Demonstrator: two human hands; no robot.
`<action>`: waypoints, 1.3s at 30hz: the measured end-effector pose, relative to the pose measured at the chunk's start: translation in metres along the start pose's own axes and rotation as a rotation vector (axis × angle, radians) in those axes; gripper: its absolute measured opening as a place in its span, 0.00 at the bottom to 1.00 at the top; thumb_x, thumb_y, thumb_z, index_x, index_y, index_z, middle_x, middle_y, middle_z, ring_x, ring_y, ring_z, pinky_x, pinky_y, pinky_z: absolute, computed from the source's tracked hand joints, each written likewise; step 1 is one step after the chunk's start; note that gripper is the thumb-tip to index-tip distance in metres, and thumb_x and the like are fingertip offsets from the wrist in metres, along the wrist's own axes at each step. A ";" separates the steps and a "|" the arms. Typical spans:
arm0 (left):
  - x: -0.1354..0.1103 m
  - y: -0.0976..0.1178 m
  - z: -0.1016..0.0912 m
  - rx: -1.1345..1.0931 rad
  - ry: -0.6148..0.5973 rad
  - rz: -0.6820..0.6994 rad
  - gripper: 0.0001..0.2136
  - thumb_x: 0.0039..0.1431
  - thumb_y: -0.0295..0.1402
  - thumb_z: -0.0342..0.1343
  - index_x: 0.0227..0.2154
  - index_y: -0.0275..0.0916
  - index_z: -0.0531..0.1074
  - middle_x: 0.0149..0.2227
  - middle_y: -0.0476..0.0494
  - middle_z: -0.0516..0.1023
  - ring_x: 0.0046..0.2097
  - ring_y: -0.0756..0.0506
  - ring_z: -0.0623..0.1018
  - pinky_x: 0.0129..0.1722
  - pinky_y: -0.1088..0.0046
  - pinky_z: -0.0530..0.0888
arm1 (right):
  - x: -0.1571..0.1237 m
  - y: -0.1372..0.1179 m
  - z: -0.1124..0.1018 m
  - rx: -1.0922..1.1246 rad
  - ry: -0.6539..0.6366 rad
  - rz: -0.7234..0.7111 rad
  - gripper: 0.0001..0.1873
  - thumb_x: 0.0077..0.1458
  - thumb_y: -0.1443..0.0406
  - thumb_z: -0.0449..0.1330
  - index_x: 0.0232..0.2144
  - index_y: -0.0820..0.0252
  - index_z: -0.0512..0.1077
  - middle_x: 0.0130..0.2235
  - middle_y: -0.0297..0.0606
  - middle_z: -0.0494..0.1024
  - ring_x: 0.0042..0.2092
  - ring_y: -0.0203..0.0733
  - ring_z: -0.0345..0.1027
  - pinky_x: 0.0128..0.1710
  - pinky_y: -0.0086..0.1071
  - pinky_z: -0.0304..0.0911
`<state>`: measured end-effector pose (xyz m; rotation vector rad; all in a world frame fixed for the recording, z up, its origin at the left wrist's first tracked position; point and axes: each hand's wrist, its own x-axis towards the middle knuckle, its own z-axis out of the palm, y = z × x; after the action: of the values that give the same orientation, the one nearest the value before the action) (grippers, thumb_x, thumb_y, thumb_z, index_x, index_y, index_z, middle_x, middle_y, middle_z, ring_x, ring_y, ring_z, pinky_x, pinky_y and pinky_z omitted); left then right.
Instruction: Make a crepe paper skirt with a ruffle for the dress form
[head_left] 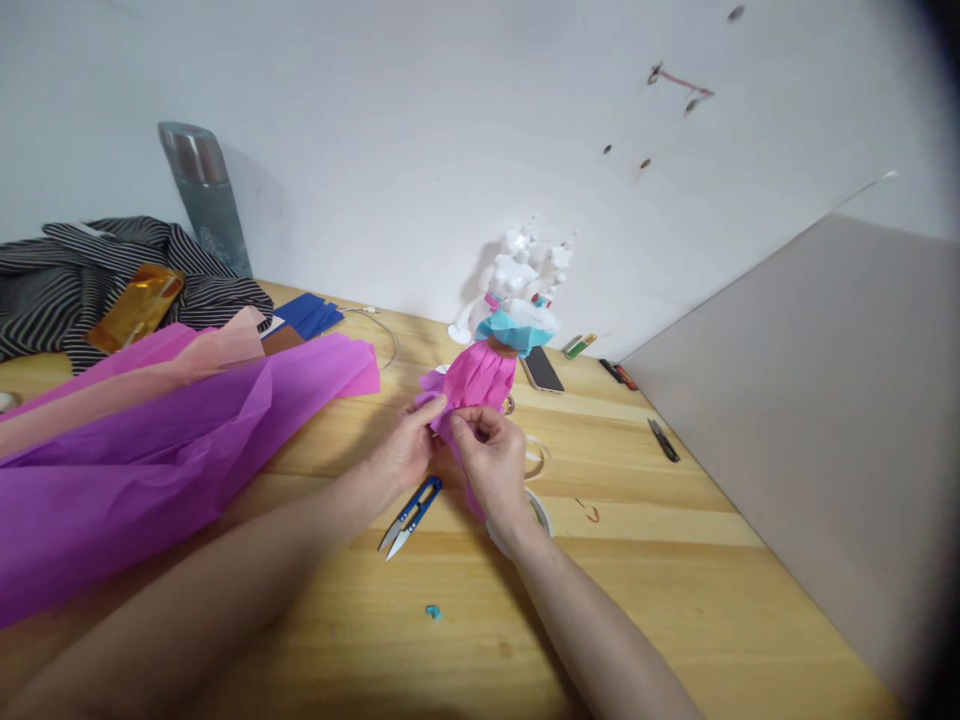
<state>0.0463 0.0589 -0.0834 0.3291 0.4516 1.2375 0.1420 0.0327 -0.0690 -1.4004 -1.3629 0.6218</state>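
One white doll figure (517, 275) in a pleated magenta paper skirt (480, 375) is pointing lengthwise away, head toward the white wall (375, 150), seemingly lying down. The left hand (409, 445) and right hand (491, 460) are both pinching the skirt's hem. One pair of blue-handled snips (411, 512) is lying just below the left hand on the pale wooden surface (675, 560).

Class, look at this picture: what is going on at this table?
A person's left hand and right hand both pinch the lower edge of a pink paper skirt on a small white doll form, with a blue paper frill above it. Blue snips lie on the wooden table beside the left hand. Loose purple and pink tissue sheets lie to the left.
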 end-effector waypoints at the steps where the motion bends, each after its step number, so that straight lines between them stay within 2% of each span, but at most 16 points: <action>1: 0.001 0.000 0.000 0.007 -0.002 -0.005 0.07 0.41 0.29 0.68 0.25 0.37 0.75 0.29 0.46 0.79 0.35 0.47 0.77 0.41 0.71 0.71 | 0.000 0.000 0.000 0.000 0.001 0.000 0.08 0.47 0.64 0.58 0.24 0.63 0.74 0.21 0.32 0.72 0.22 0.33 0.59 0.23 0.27 0.55; 7: -0.001 0.000 0.000 0.025 -0.023 0.004 0.08 0.39 0.28 0.68 0.25 0.37 0.76 0.27 0.50 0.79 0.30 0.51 0.75 0.36 0.74 0.70 | -0.002 0.001 -0.002 0.002 0.005 -0.019 0.07 0.48 0.64 0.58 0.25 0.63 0.73 0.21 0.31 0.71 0.22 0.32 0.58 0.22 0.26 0.54; 14: 0.000 -0.008 -0.005 0.037 -0.045 0.032 0.09 0.42 0.28 0.68 0.29 0.36 0.77 0.30 0.48 0.80 0.33 0.50 0.76 0.40 0.73 0.70 | -0.004 -0.002 -0.003 -0.034 0.022 -0.057 0.07 0.49 0.63 0.60 0.24 0.61 0.70 0.21 0.31 0.72 0.22 0.33 0.62 0.24 0.26 0.57; 20: 0.002 -0.008 -0.007 0.020 -0.035 0.048 0.08 0.42 0.28 0.68 0.27 0.36 0.77 0.28 0.50 0.79 0.30 0.52 0.75 0.38 0.74 0.70 | -0.003 0.003 -0.003 -0.005 0.024 -0.087 0.11 0.50 0.63 0.61 0.22 0.59 0.63 0.19 0.26 0.65 0.20 0.30 0.57 0.21 0.25 0.54; 25: 0.002 -0.007 -0.006 0.010 -0.028 0.054 0.09 0.41 0.28 0.69 0.27 0.36 0.77 0.28 0.51 0.79 0.30 0.52 0.75 0.37 0.75 0.70 | -0.004 0.002 -0.006 -0.031 0.010 -0.053 0.06 0.49 0.64 0.60 0.24 0.61 0.69 0.21 0.30 0.70 0.21 0.32 0.61 0.21 0.25 0.57; 31: 0.001 -0.008 -0.005 0.007 -0.007 0.031 0.11 0.39 0.28 0.70 0.28 0.35 0.76 0.27 0.50 0.79 0.28 0.52 0.75 0.35 0.74 0.71 | -0.008 -0.004 -0.006 -0.066 0.006 -0.067 0.06 0.49 0.64 0.60 0.25 0.62 0.72 0.22 0.33 0.73 0.23 0.33 0.63 0.23 0.26 0.59; 35: 0.000 -0.007 -0.004 0.005 0.003 0.022 0.12 0.37 0.28 0.70 0.27 0.35 0.76 0.26 0.50 0.79 0.27 0.52 0.75 0.33 0.74 0.71 | -0.010 -0.005 -0.007 -0.042 0.000 -0.094 0.05 0.50 0.64 0.60 0.28 0.61 0.71 0.20 0.29 0.70 0.21 0.32 0.61 0.22 0.25 0.57; 39: -0.001 -0.005 -0.002 -0.001 0.000 0.032 0.12 0.37 0.28 0.70 0.27 0.35 0.76 0.26 0.50 0.79 0.27 0.52 0.75 0.33 0.75 0.71 | -0.012 -0.001 -0.011 0.016 0.006 -0.001 0.10 0.49 0.60 0.62 0.30 0.61 0.69 0.18 0.27 0.67 0.19 0.31 0.59 0.20 0.25 0.55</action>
<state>0.0492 0.0564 -0.0874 0.3363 0.4473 1.2685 0.1489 0.0180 -0.0677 -1.3880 -1.3506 0.6264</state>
